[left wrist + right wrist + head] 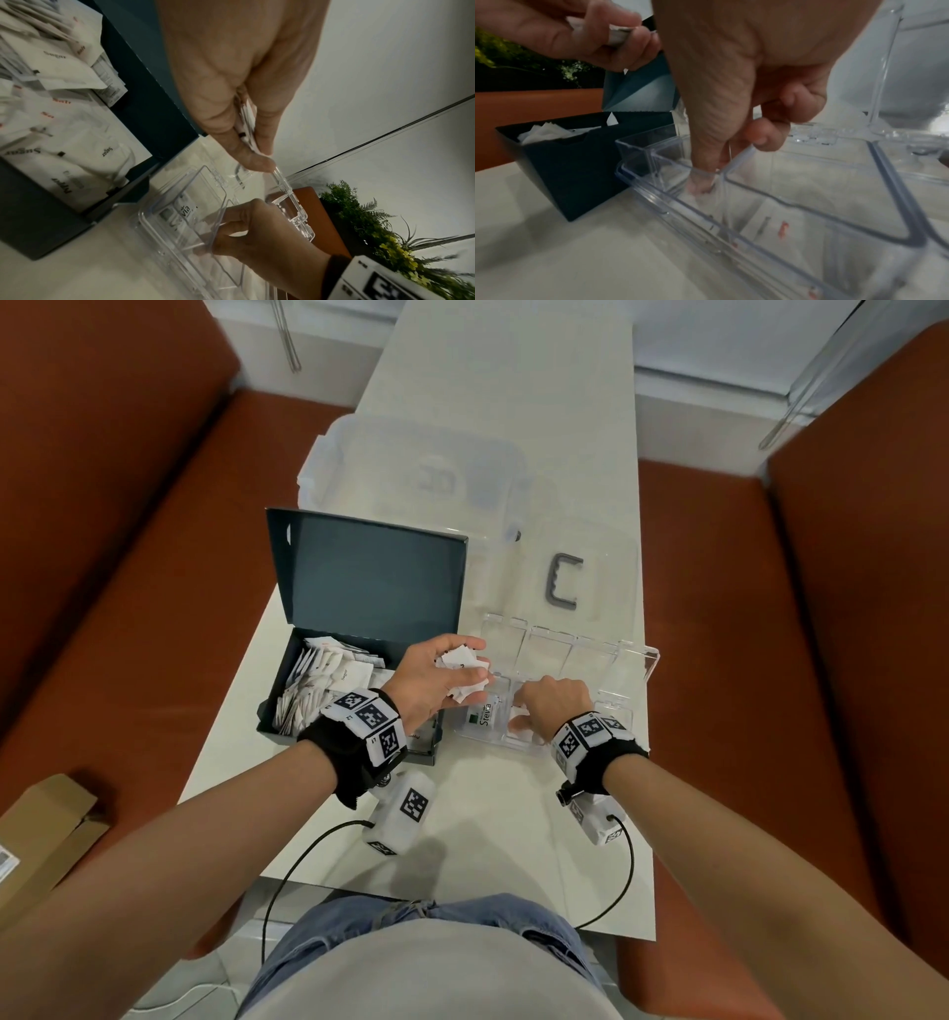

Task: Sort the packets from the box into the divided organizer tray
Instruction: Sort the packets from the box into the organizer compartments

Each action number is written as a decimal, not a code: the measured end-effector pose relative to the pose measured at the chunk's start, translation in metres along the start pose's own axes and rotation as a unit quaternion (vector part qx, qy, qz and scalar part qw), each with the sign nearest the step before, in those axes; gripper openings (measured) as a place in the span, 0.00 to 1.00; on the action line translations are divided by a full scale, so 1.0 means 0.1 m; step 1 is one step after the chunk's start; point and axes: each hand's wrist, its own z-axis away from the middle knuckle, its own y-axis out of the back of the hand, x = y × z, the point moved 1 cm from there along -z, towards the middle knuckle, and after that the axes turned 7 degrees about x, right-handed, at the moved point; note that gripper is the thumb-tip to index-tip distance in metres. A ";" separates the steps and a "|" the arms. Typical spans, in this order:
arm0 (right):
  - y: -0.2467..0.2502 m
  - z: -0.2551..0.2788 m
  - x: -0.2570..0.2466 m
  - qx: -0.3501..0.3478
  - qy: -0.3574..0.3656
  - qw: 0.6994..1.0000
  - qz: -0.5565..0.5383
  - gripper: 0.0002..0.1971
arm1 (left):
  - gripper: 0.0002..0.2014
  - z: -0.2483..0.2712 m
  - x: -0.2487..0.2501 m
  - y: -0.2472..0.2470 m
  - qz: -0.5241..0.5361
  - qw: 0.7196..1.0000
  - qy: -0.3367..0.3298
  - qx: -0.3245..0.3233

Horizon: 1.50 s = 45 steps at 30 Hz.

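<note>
A dark box with its lid up stands at the left of the table, full of white packets printed Sugar, Salt and Pepper. My left hand grips a bunch of white packets above the gap between box and tray. The clear divided organizer tray lies open to the right. A Stevia packet lies in its near left compartment. My right hand reaches into the neighbouring compartment, its thumb down on a white packet it pinches there.
A large clear plastic container and a clear lid with a grey handle sit behind the tray. Red-brown benches flank the narrow table. A cardboard box lies on the left bench. Wrist-camera cables hang off the near edge.
</note>
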 end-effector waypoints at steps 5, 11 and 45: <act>0.04 0.00 0.00 -0.016 -0.013 1.000 -0.014 0.19 | 0.20 0.00 0.00 -0.01 0.003 1.000 0.001 -0.001; 0.09 0.01 -0.01 -0.014 -0.008 1.000 -0.020 0.16 | 0.19 -0.01 0.00 -0.01 0.000 1.000 0.003 0.001; 0.84 0.37 0.39 0.113 -0.164 0.858 -0.473 0.05 | 0.16 -0.02 0.08 -0.13 -0.019 1.000 -0.009 -0.003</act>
